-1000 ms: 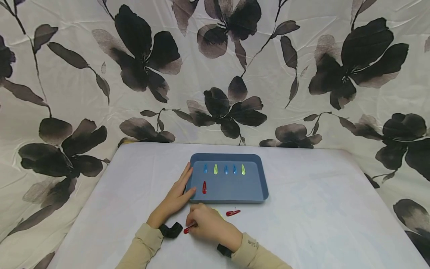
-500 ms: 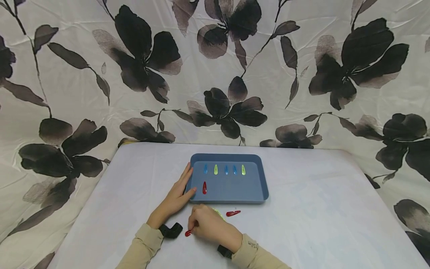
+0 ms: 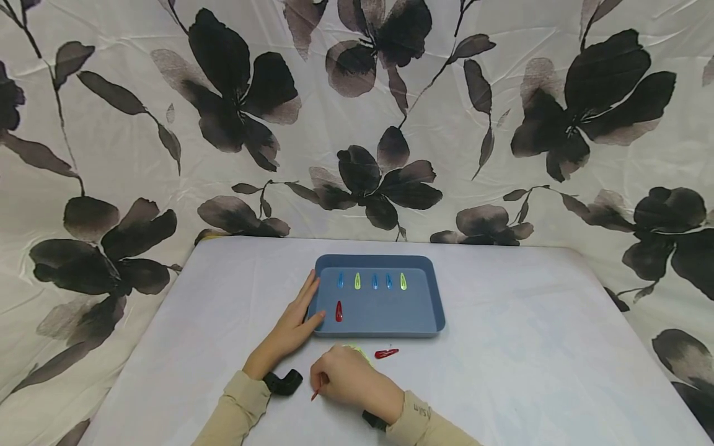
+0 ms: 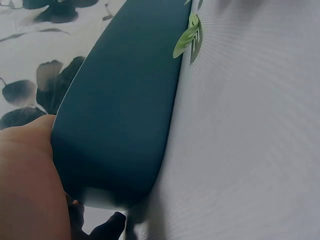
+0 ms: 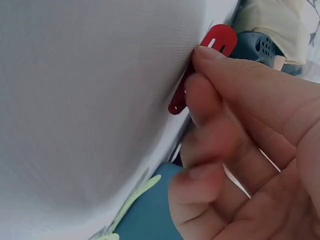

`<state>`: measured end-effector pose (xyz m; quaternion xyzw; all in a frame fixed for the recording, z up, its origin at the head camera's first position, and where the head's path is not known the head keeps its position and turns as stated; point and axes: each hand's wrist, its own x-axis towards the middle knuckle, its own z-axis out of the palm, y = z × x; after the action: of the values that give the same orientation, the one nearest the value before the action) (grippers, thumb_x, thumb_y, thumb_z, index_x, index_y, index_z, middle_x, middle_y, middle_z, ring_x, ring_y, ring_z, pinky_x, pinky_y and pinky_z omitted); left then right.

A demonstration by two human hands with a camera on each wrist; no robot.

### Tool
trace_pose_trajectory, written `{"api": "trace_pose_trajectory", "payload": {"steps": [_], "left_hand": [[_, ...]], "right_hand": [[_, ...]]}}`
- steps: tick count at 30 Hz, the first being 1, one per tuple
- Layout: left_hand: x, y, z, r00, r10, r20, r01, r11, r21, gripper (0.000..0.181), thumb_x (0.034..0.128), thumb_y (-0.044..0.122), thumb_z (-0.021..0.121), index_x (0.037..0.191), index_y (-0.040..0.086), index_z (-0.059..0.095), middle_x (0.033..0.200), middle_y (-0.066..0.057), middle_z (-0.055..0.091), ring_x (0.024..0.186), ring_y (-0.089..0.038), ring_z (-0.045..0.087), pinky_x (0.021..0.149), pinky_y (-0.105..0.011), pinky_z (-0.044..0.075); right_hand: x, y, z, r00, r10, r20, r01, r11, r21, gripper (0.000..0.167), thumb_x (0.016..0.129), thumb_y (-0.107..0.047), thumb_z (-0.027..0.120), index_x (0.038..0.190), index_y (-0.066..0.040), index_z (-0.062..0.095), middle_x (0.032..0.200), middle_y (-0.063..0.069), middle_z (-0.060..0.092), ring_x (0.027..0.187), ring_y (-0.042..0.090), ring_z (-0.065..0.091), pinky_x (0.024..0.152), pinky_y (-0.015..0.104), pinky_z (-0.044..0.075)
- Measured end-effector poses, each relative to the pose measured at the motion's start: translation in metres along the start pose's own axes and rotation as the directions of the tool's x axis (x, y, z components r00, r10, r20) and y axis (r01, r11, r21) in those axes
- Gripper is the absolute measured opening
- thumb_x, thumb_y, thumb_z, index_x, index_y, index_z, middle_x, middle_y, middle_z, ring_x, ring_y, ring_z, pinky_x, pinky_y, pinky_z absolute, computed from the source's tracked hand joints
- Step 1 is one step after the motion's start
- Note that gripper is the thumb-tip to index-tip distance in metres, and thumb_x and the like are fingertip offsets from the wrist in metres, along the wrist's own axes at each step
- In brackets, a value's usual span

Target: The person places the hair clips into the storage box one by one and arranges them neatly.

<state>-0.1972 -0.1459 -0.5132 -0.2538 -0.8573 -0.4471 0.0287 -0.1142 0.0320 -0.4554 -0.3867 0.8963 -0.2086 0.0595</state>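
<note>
A red snap hair clip (image 3: 315, 394) is pinched between the thumb and index finger of my right hand (image 3: 348, 378), just above the white table. In the right wrist view the held clip (image 5: 220, 40) slants, its wide rounded end uppermost. My left hand (image 3: 292, 326) lies along the left side of a blue-grey tray (image 3: 390, 316), fingers extended, thumb at the near left corner. Inside the tray, a row of blue and yellow-green clips (image 3: 357, 281) stands along the back, with one red clip (image 3: 338, 311) below its left end. Yellow-green clips (image 4: 189, 40) lie before the tray, partly hidden by my right hand.
Another red clip (image 3: 387, 354) lies on the white tabletop (image 3: 519, 347) in front of the tray. Black camera straps (image 3: 283, 383) sit at both wrists. A floral cloth (image 3: 385, 124) hangs behind the table.
The held red clip has turned in my right fingers, from lying sideways to pointing down toward me and looking thinner. My right hand has shifted slightly nearer. The left hand and tray stay put.
</note>
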Motion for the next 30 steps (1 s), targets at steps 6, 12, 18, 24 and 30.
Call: {"api": "trace_pose_trajectory", "payload": {"steps": [6,12,18,24,30], "left_hand": [[0.000,0.002,0.000,1.000,-0.015,0.003,0.015,1.000,-0.005,0.072,0.0991,0.019,0.058,0.157,0.000,0.020,0.167,-0.009,0.006,0.151,-0.032,0.011,0.114,-0.062,0.018],[0.000,0.002,0.000,1.000,-0.012,0.001,0.012,1.000,-0.004,0.072,0.0989,0.019,0.058,0.157,-0.001,0.020,0.166,-0.011,0.006,0.151,-0.032,0.011,0.114,-0.062,0.018],[0.000,0.001,0.000,1.000,-0.012,0.004,0.012,1.000,0.001,0.072,0.0991,0.018,0.058,0.157,0.000,0.019,0.167,-0.010,0.005,0.151,-0.031,0.010,0.114,-0.061,0.018],[0.001,0.001,0.000,1.000,0.005,-0.005,-0.005,1.000,-0.008,0.072,0.0983,0.016,0.059,0.156,-0.002,0.021,0.166,-0.013,0.007,0.151,-0.032,0.012,0.114,-0.061,0.018],[0.001,0.000,0.000,1.000,0.009,-0.004,-0.009,1.000,-0.010,0.073,0.0985,0.016,0.059,0.156,-0.002,0.020,0.166,-0.012,0.006,0.151,-0.032,0.011,0.114,-0.061,0.018]], "right_hand": [[-0.003,-0.003,-0.001,1.000,0.005,-0.011,-0.005,0.997,-0.075,0.018,0.075,-0.011,0.084,0.069,-0.025,0.075,0.058,-0.020,0.057,0.058,-0.007,0.043,0.053,0.010,0.033],[-0.006,-0.005,-0.001,0.999,-0.008,-0.044,0.003,0.994,-0.109,0.015,0.075,-0.016,0.085,0.069,-0.027,0.077,0.065,-0.020,0.065,0.061,-0.008,0.050,0.056,0.010,0.036],[-0.007,-0.001,-0.005,0.997,-0.026,-0.072,0.026,1.000,0.001,0.012,0.078,-0.012,0.083,0.074,-0.023,0.079,0.070,-0.018,0.069,0.064,-0.011,0.051,0.062,0.006,0.039],[-0.007,0.007,-0.007,0.989,-0.091,-0.118,0.112,0.976,0.186,0.013,0.079,0.000,0.077,0.079,-0.012,0.080,0.072,-0.010,0.072,0.063,-0.016,0.049,0.061,0.003,0.041],[-0.007,0.012,-0.011,0.988,-0.033,-0.149,0.094,0.904,0.418,0.011,0.081,0.003,0.077,0.085,-0.007,0.081,0.079,-0.004,0.075,0.065,-0.018,0.054,0.060,0.008,0.048]]}}
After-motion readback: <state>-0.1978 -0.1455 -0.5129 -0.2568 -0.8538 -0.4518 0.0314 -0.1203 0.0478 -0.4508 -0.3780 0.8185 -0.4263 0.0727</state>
